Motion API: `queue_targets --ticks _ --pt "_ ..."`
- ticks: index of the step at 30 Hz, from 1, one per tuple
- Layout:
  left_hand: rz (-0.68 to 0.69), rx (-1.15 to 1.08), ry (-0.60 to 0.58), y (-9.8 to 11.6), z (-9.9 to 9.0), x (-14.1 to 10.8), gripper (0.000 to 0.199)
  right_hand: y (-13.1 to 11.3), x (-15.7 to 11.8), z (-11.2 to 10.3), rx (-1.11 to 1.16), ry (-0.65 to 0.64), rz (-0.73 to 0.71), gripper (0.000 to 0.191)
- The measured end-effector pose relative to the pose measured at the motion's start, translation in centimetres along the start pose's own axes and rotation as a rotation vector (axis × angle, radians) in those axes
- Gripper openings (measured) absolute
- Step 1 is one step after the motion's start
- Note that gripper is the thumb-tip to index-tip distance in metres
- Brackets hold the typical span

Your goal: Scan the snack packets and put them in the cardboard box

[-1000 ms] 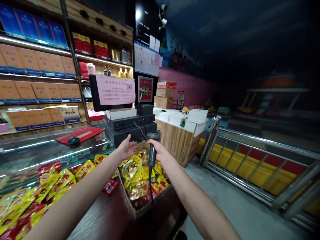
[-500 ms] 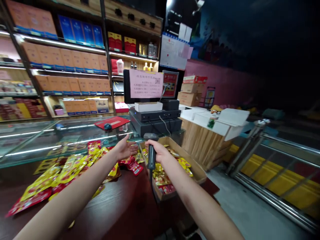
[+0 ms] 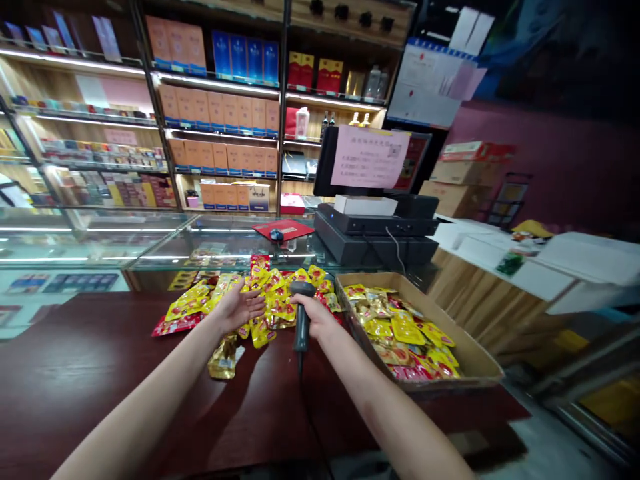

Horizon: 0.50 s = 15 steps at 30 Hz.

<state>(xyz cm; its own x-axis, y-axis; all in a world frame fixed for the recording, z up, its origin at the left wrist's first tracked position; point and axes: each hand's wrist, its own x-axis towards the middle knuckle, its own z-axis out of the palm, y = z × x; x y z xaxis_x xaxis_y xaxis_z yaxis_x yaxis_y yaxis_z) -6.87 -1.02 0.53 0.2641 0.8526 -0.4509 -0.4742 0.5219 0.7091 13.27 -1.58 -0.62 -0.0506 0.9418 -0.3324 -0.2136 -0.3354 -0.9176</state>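
My right hand (image 3: 316, 315) is wrapped round the handle of a dark barcode scanner (image 3: 301, 327), held upright above the counter with its cord hanging down. My left hand (image 3: 241, 307) holds nothing; its fingers are spread, palm turned toward the scanner. Beyond and around it lies a pile of yellow and red snack packets (image 3: 275, 293). Below the left hand, a gold packet (image 3: 223, 358) rests apart on the dark red counter. To the right of the scanner stands an open cardboard box (image 3: 480, 363) with several yellow, gold and red packets inside.
Behind the pile runs a glass display case (image 3: 225, 235) bearing a red mat (image 3: 295, 229) and a computer mouse (image 3: 276, 235). A monitor with a pink notice (image 3: 370, 157) stands over a black cash drawer (image 3: 350, 243). Shelves of boxed goods (image 3: 225, 113) line the back wall.
The view has turned left, so the packet pile and box appear farther right. My right hand keeps the scanner. My left hand stays open and is now over the pile's left part.
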Motion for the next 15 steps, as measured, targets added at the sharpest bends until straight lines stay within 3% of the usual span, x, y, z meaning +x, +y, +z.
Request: queue_targets --ticks 6,11,15 --pt "0.083 0.083 -0.074 -3.3 -0.8 0.8 0.054 1.8 1.3 0.3 0.080 0.211 0.088 0.015" --pt "0.573 0.728 0.164 -7.0 -0.7 4.3 0.054 2.7 1.4 0.6 0.162 0.262 0.099 0.012" --pt "0.905 1.174 0.187 -9.3 -1.0 5.0 0.064 3.3 -0.1 0.9 0.261 0.219 0.063 0.008"
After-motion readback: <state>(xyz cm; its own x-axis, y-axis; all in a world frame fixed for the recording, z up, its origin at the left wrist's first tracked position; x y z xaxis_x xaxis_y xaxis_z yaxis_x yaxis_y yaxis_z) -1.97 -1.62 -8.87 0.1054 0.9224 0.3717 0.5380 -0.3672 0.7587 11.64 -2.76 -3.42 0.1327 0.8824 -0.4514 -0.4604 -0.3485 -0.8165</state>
